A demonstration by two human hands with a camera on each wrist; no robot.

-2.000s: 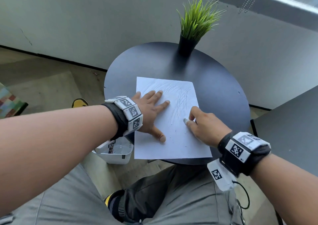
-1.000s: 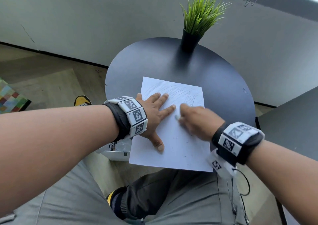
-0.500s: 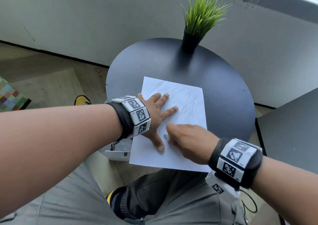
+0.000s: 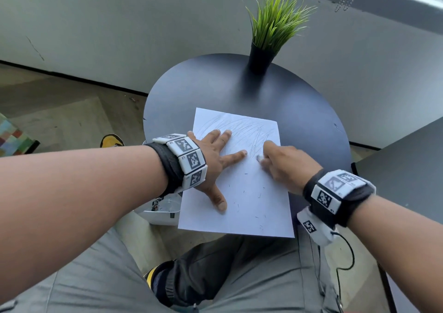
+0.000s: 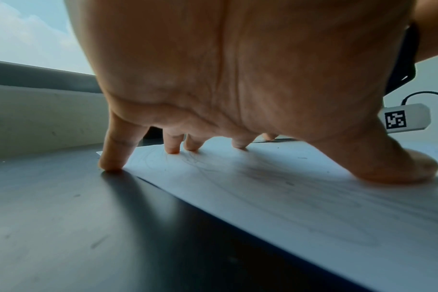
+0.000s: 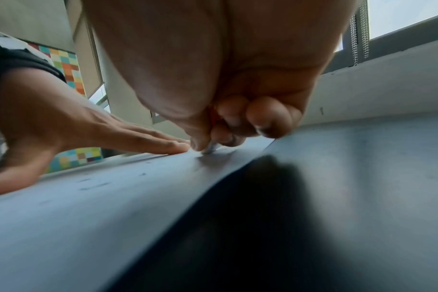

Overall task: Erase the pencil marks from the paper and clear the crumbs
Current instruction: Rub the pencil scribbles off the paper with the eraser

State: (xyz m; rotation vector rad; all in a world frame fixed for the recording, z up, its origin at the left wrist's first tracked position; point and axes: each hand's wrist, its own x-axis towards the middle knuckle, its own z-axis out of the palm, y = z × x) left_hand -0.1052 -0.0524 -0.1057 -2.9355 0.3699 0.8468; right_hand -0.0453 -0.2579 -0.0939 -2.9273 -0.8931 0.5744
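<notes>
A white sheet of paper point(image 4: 251, 197) lies on the round black table point(image 4: 215, 85), with pencil scribbles point(image 4: 247, 130) across its far half and dark crumbs point(image 4: 260, 195) scattered over its near half. My left hand point(image 4: 217, 161) lies flat with spread fingers on the sheet's left side, pressing it down; its fingertips point(image 5: 111, 164) touch paper point(image 5: 288, 187) and table. My right hand point(image 4: 282, 161) pinches a small pale eraser point(image 4: 259, 158) against the sheet just right of the left index finger. In the right wrist view the eraser point(image 6: 210, 149) tip shows between thumb and fingers.
A potted green grass plant point(image 4: 271, 32) stands at the table's far edge. A white bin point(image 4: 163, 213) sits on the floor under the table's left side. A second dark table point(image 4: 407, 169) is at the right. My knees are below the near edge.
My right hand has rubbed the eraser back and forth: half a second ago it was near the left thumb, now it is farther up by the scribbles. The left hand stayed put.
</notes>
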